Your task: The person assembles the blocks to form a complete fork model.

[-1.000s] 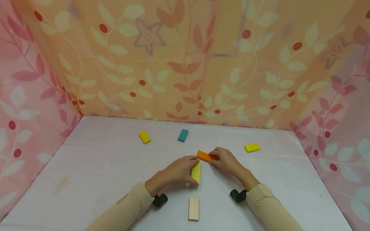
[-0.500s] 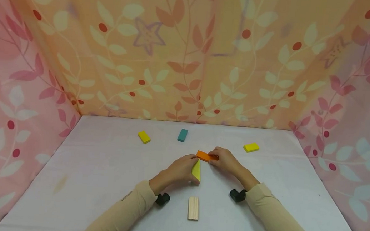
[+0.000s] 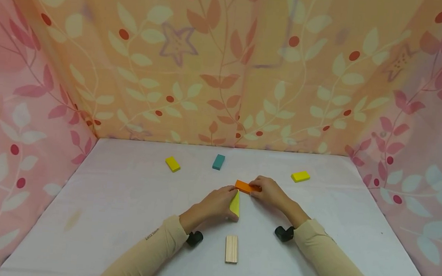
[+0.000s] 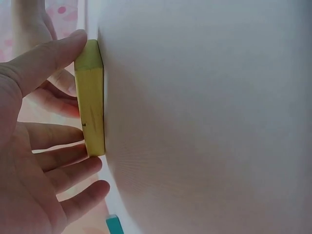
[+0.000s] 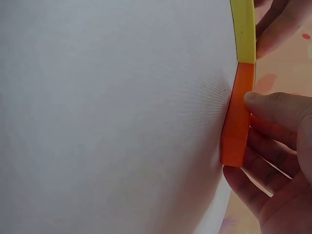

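My left hand (image 3: pixel 216 204) grips a yellow wooden block (image 3: pixel 235 204) at its ends, thumb on the near end and fingertips at the far one, as the left wrist view shows. Just beyond it, my right hand (image 3: pixel 271 193) pinches an orange block (image 5: pixel 237 117), with the thumb on its upper face and other fingers behind and below. In the right wrist view, an end of the yellow block (image 5: pixel 245 34) meets an end of the orange one, apparently touching. Part of the orange block is covered by my right fingers in the head view.
A plain wooden block (image 3: pixel 231 249) lies nearer to me. Toward the back are a yellow block (image 3: pixel 173 164) at left, a teal block (image 3: pixel 218 161) in the middle and another yellow block (image 3: pixel 301 176) at right. Patterned cloth walls (image 3: pixel 225 70) enclose the white tabletop (image 3: pixel 125 182).
My left hand has shifted slightly forward and right with the yellow block, bringing it a little closer to the orange block. My right hand and the orange block stay in place.
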The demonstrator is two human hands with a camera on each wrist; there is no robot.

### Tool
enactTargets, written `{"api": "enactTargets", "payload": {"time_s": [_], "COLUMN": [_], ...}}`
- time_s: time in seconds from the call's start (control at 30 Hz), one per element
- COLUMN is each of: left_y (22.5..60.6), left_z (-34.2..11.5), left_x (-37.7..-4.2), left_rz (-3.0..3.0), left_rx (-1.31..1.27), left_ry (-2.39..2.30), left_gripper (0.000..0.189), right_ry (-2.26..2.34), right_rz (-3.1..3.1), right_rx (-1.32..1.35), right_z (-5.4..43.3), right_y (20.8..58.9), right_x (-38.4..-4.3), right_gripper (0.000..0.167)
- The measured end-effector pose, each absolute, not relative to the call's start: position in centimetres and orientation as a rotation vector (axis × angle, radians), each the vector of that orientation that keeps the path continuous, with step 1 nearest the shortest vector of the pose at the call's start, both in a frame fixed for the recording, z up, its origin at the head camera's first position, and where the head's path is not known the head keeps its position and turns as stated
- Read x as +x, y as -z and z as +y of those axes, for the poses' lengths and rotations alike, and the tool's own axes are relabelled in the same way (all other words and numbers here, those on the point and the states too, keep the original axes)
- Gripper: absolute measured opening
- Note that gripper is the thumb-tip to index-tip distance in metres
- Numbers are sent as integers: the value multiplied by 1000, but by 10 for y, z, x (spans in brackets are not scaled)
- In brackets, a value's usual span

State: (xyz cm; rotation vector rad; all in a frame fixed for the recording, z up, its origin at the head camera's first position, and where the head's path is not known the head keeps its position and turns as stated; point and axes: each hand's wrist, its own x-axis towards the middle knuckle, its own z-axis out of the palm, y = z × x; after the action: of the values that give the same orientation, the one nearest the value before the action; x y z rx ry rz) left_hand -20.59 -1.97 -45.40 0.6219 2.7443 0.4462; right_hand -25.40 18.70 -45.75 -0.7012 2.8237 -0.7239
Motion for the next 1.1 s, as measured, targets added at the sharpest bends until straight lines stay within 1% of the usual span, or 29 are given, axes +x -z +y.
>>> {"api": "enactTargets", "payload": {"time_s": [0.37, 0.67, 1.1], "left_y": [451, 454, 455], "left_z": [-23, -30, -24], "left_x": [-204, -202, -201], "left_rz": [2727, 2770, 2812], "left_rx": [606, 587, 551], "left_ry": [-465, -431, -358], "left_gripper": [90, 79, 70], "right_ry": [723, 736, 733], "right_rz": [2822, 2822, 2825], "right_rx": [-720, -722, -713], "right_z": [188, 188, 188], "right_y": [460, 461, 459], "right_x": [-254, -253, -253], "right_gripper": [29, 29, 30]}}
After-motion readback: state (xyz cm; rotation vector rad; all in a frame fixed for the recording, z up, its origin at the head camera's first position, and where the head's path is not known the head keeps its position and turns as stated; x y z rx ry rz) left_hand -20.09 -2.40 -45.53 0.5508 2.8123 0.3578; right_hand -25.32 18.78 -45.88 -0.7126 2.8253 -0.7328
